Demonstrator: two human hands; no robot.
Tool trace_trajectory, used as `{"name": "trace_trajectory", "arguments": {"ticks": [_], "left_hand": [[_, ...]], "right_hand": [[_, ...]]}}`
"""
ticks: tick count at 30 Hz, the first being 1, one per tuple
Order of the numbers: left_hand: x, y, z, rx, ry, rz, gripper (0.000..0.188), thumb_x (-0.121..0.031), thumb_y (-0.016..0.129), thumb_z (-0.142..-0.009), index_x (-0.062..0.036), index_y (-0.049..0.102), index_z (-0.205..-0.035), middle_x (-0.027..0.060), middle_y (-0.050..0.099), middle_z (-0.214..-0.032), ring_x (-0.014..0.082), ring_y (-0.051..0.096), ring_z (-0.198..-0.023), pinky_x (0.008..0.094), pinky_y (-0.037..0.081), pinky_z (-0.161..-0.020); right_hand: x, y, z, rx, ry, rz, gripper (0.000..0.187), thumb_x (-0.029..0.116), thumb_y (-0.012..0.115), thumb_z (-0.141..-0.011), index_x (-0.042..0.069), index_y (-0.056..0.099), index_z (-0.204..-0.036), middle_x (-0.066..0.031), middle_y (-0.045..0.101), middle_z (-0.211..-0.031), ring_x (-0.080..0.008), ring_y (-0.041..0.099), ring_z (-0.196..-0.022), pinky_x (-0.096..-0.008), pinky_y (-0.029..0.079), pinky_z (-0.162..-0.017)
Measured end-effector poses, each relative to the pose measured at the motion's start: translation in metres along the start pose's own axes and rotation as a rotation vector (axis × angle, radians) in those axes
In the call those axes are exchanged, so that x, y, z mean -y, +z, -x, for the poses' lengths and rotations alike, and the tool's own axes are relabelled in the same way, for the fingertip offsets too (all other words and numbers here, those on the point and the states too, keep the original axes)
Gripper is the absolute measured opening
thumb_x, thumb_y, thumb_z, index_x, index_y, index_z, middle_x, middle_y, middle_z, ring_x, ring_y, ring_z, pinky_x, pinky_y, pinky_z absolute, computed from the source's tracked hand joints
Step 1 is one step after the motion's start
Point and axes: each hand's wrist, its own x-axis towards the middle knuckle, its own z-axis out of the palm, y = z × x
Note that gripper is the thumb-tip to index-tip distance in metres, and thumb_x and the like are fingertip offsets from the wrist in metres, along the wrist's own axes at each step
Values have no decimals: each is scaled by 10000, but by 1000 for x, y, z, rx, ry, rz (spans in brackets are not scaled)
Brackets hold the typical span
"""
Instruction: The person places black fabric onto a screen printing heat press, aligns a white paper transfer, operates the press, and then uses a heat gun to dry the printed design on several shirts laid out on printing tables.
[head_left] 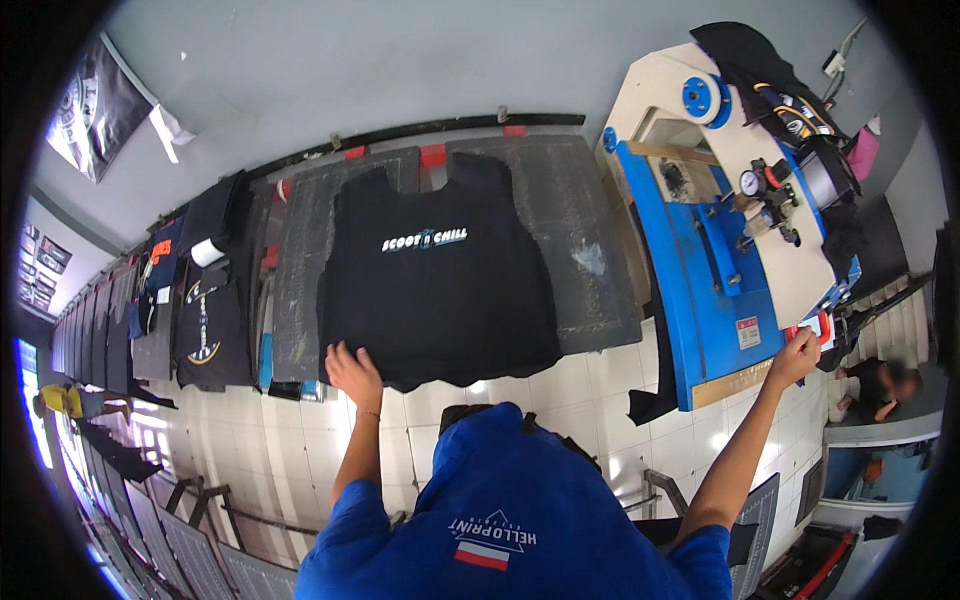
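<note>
A black sleeveless shirt panel (440,300) lies spread over dark grey boards (590,250), with a small white and blue print on its chest. My left hand (353,378) rests on the panel's near left corner, its fingers stretched out over the cloth. Out to the right, my right hand (797,360) is closed at the near edge of a blue and cream press machine (715,280). Its fingers are beside a red and white part (815,328) of the machine. What they hold there, if anything, is hidden.
A pressure gauge (750,183) sits on the machine, and dark cloth (745,55) hangs over its top. More printed black shirts (212,320) lie on boards to the left. One person in yellow (65,400) is far left; another person (880,390) crouches at right.
</note>
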Motion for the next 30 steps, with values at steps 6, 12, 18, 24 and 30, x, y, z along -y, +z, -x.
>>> {"name": "trace_trajectory", "arguments": {"ticks": [6,12,18,24,30], "left_hand": [[135,64,125,379,-1500,1012,335,-197,514,-966,-13,506,-1246,181,547,-1239,336,593,-1070,463,528,-804],[-11,107,145,928,-1398,1637,453,-130,472,-940,-126,377,-1383,40,454,-1337,313,484,-1235,502,384,-1065],[-34,139,148,698,-1693,1835,209,-89,483,-870,-136,589,-1044,9,556,-1058,223,563,-984,456,424,-1010],[-31,129,177,735,-1554,1947,146,-282,536,-953,-163,621,-952,-45,603,-828,142,569,-840,365,446,-864],[-7,39,235,704,-1540,1980,247,-314,631,-937,-159,560,-1116,-18,607,-996,183,551,-918,391,427,-900]], "right_hand": [[12,4,1,-36,56,-69,355,250,522,-955,-24,614,-749,-190,588,-695,-353,548,-658,-462,402,-614],[-6,-9,-1,86,56,27,380,308,484,-961,-20,648,-862,-224,624,-801,-387,583,-732,-470,436,-678],[-1,-12,-5,138,-12,-15,358,273,481,-969,-33,623,-847,-223,604,-761,-374,562,-713,-452,426,-672],[-2,-11,-7,176,17,-63,384,300,474,-971,-38,622,-866,-230,612,-797,-378,565,-712,-455,426,-673],[2,-14,-2,101,3,-55,398,313,481,-960,-42,623,-851,-224,608,-790,-374,569,-700,-458,426,-657]]}}
